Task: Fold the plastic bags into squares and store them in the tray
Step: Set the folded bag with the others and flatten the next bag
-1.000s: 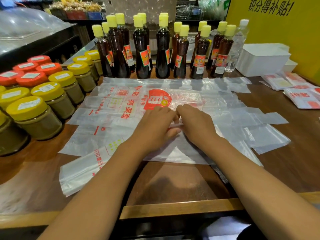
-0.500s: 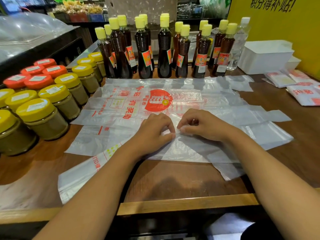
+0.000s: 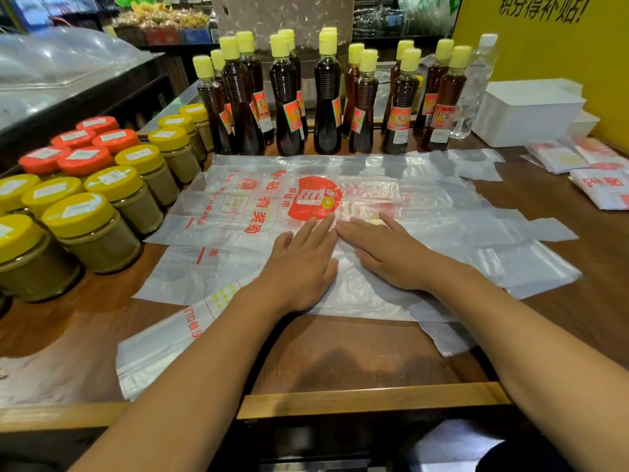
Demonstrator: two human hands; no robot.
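Several clear plastic bags with red print (image 3: 258, 206) lie spread and overlapping on the wooden table (image 3: 357, 356). My left hand (image 3: 303, 264) and my right hand (image 3: 388, 253) lie side by side, fingers straight, pressing flat on the topmost bag (image 3: 360, 294) in the middle of the pile. Their fingertips nearly touch below the red round logo. A white tray (image 3: 524, 120) stands at the back right, and I cannot see inside it. Folded bag squares (image 3: 585, 168) lie on the table in front of it.
Jars with yellow and orange lids (image 3: 92, 212) crowd the left side. A row of dark sauce bottles with yellow caps (image 3: 326, 107) stands behind the bags, with a clear water bottle (image 3: 473, 86) at its right end. A yellow sign (image 3: 544, 39) rises at the back right.
Both hands went from pinching a fold of the bag with curled fingers to lying flat with straight fingers, pressing the plastic down. They have slid a little away from me.
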